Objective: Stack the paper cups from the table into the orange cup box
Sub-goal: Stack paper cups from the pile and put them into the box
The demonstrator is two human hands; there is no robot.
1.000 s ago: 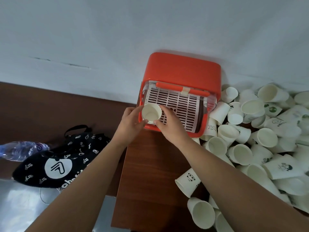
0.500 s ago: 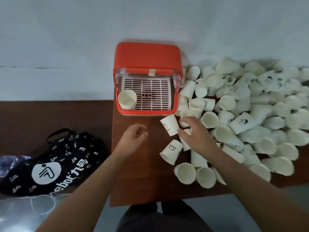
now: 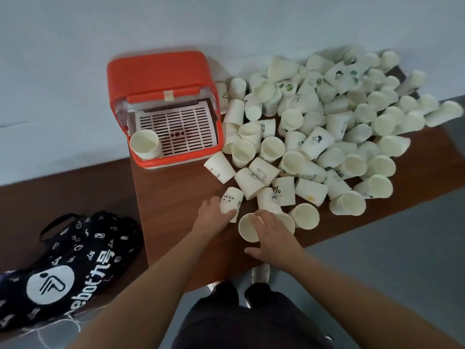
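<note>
The orange cup box [image 3: 158, 71] stands open at the table's far left, against the wall, with a white slotted tray inside. One paper cup [image 3: 144, 144] stands upright in its front left corner. A large heap of white paper cups [image 3: 327, 127] covers the table to the right. My left hand [image 3: 212, 215] is wrapped around a panda-print cup [image 3: 230, 199] lying at the heap's near edge. My right hand [image 3: 270, 233] rests on top of a plain cup [image 3: 247, 229] lying on its side, fingers spread over it.
The brown table [image 3: 171, 197] ends close in front of me; my legs and shoes show below its edge. A black printed bag [image 3: 63, 268] lies on a lower brown surface to the left. A white wall runs behind the box.
Both hands have drawn back from the box toward the near edge of the heap. My left hand has closed on the panda cup and my right has come down on a plain cup.
</note>
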